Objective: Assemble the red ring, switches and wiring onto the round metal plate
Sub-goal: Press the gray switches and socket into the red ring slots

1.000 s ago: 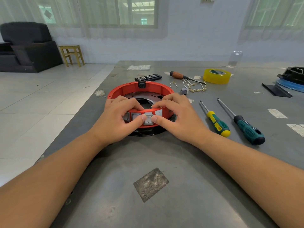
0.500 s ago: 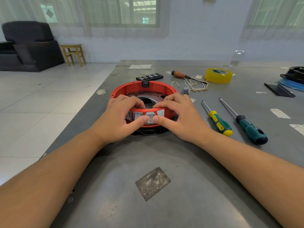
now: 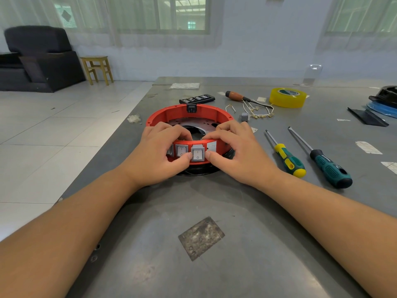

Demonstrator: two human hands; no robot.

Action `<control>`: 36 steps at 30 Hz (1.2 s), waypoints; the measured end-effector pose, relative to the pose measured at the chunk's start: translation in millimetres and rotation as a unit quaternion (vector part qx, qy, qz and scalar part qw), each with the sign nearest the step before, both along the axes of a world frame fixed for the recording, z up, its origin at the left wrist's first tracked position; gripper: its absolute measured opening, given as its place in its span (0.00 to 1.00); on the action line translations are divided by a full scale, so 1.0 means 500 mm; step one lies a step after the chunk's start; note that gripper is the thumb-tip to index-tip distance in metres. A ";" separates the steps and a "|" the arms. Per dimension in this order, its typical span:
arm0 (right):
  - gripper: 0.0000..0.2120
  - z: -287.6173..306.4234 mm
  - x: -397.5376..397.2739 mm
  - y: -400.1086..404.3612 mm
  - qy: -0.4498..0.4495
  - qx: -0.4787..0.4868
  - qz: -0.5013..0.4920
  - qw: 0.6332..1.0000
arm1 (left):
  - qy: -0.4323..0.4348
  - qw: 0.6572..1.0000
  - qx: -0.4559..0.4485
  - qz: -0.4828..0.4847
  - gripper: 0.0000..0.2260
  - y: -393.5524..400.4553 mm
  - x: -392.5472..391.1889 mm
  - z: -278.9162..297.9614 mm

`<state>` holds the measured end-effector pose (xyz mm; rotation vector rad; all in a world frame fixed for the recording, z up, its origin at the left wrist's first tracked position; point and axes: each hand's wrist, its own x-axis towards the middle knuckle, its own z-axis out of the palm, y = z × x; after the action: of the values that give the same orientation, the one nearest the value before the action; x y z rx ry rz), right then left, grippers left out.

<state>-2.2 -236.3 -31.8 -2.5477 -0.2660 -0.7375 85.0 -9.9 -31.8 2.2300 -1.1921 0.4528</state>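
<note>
Near the tabletop's left edge, your left hand (image 3: 156,155) and right hand (image 3: 238,153) still curl their fingers over the red ring (image 3: 189,114), thumbs now flanking rather than covering the middle switch (image 3: 197,154), which looks seated.

Both forearms extended forward; left hand (image 3: 159,155) and right hand (image 3: 238,155) curled, thumbs nearly meeting.
</note>
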 end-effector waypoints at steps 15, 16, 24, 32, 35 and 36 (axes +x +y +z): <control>0.21 0.001 0.001 0.003 -0.023 -0.046 -0.027 0.998 | -0.026 1.000 -0.002 0.009 0.19 -0.008 -0.013 0.006; 0.21 0.001 0.002 0.004 -0.024 -0.048 -0.028 0.998 | -0.027 1.000 -0.003 0.009 0.20 -0.009 -0.013 0.006; 0.19 0.003 0.004 0.004 -0.027 -0.058 -0.032 0.997 | -0.031 0.999 -0.015 0.002 0.21 -0.011 -0.019 0.007; 0.14 0.002 0.008 0.008 -0.039 -0.049 -0.039 0.997 | -0.026 0.999 -0.034 0.009 0.16 -0.017 -0.015 0.003; 0.14 -0.001 0.008 0.010 -0.035 -0.049 -0.041 0.997 | -0.019 0.999 -0.026 0.011 0.16 -0.015 -0.010 0.002; 0.14 -0.003 0.008 0.010 -0.035 -0.049 -0.041 0.997 | -0.019 0.999 -0.025 0.011 0.16 -0.015 -0.010 0.001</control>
<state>1.9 -231.2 -33.3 -2.6425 -0.2271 -0.8651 80.2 -17.4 -31.1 2.2030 -1.1650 0.5287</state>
